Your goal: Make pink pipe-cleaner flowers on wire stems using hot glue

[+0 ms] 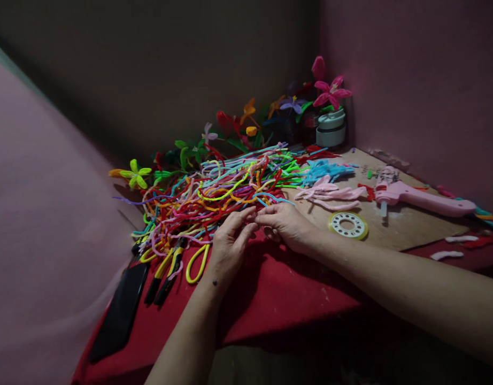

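Note:
My left hand (231, 239) and my right hand (285, 224) meet fingertip to fingertip above the red cloth (286, 291). Both are closed in a pinch. Whatever sits between the fingers is too small and dim to name. Just beyond them spreads a tangled heap of coloured pipe cleaners (218, 187). To the right of the heap lie a bundle of light pink pipe cleaners (330, 193) and a bundle of blue ones (329, 170). A roll of clear tape (348, 225) rests flat near my right forearm.
A pink glue gun (426, 198) lies on the wooden board (391, 235). Black-and-yellow pliers (166, 272) and a black phone (120, 313) are at the left. Pipe-cleaner flowers line the back, with a pink flower (332, 92) in a pale container (330, 128). Walls close in behind.

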The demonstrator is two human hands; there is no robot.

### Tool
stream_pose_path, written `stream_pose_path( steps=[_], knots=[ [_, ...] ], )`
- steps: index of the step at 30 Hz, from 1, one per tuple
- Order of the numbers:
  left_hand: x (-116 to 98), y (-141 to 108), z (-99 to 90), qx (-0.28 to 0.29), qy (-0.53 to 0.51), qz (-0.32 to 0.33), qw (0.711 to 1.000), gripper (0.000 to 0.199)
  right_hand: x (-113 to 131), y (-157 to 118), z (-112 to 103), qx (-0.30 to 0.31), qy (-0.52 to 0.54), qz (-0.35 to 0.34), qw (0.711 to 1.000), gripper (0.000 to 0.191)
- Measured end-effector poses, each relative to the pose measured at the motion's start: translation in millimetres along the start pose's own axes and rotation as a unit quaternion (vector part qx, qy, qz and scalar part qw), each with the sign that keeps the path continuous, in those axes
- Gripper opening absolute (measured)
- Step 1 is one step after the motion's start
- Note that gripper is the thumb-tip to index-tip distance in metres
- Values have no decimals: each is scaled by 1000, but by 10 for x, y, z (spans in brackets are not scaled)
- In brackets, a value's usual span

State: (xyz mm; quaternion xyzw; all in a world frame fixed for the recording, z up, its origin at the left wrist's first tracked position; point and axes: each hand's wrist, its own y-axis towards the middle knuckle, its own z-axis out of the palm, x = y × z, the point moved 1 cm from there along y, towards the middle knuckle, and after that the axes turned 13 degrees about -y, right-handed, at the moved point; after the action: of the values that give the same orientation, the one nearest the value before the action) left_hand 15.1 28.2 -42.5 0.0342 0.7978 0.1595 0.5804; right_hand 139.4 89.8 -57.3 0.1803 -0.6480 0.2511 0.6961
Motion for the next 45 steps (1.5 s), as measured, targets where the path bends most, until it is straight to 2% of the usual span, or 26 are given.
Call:
stream_pose_path(
  steps=[4,8,11,26,30,36,40,45],
  knots=[
    [7,4,-7,-21,-42,-2,999,35,16,-8,1,6,-4,-1,1000,15],
    [-1,2,-5,-7,-14,-2,1000,29,14,-15,-3,3,-2,5,1000,12],
    [-8,2,-6,-22,-30,2,999,32,29,-27,-5,3,-2,0,1000,11],
    [14,15,-29,-28,-79,0,996,18,19,-7,14,17,1,-9,1000,10],
    [10,24,-28,-20,-105,-12,994,27,-13,9,6,26,9,-23,999,9],
    [15,26,-45,8,-39,15,999,19,-135,63,-25,37,-9,-29,999,11],
    [0,19,-38,11,-34,25,999,19,-139,69,-22,38,-1,-31,999,12],
    [-15,26,-43,-29,-122,-25,992,31,-28,16,0,36,16,-28,999,11]
  ],
)
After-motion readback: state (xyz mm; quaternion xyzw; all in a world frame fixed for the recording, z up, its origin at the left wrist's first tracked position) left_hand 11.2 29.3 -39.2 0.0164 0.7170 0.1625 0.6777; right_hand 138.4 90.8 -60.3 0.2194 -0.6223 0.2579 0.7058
